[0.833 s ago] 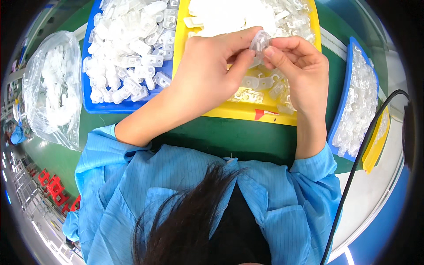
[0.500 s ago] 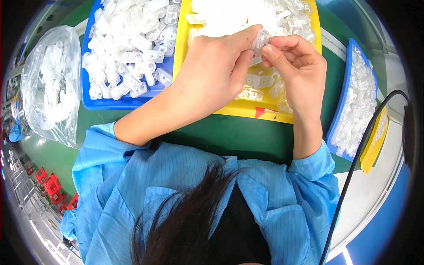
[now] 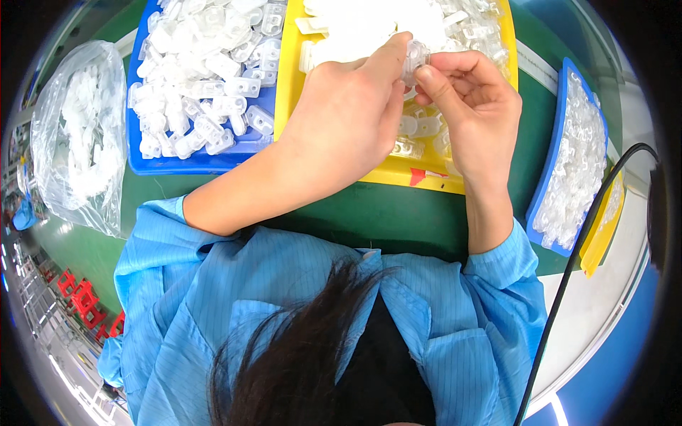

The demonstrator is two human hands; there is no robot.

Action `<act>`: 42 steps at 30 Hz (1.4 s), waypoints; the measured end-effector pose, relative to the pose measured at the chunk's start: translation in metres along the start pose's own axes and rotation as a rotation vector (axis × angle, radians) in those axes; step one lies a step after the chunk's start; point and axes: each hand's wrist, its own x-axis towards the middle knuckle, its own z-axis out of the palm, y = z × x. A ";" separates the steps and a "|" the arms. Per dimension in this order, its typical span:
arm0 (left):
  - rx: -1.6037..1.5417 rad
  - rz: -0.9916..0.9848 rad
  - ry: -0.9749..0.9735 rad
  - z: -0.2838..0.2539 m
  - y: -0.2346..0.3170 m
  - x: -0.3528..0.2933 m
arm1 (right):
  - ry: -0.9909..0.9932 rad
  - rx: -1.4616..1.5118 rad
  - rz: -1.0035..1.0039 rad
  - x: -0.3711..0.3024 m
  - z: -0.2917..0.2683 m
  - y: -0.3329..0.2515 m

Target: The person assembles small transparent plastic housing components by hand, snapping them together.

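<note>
1 clear, rounded plastic piece sits between 2 bare hands. Right hand: thumb and forefinger nearly closed on its near right edge. Left hand: fingers close against its left side (thumb contact partly hidden). Below the grip, the shallow yellow plastic tray; left of it, the deep-blue plastic tray of loose translucent pieces. Judgement: light, fairly stiff, perhaps slick; best held by opposite edges, lightly, fingertips only.
</note>
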 end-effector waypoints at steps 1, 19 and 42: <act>-0.001 0.000 -0.004 0.000 0.000 0.000 | 0.003 -0.021 -0.006 0.000 0.000 0.000; -0.538 -0.457 -0.158 -0.006 0.001 0.003 | -0.013 -0.125 -0.122 -0.002 0.000 0.008; -1.129 -0.256 0.038 0.009 0.006 -0.007 | 0.109 -0.630 -0.965 -0.004 -0.003 0.003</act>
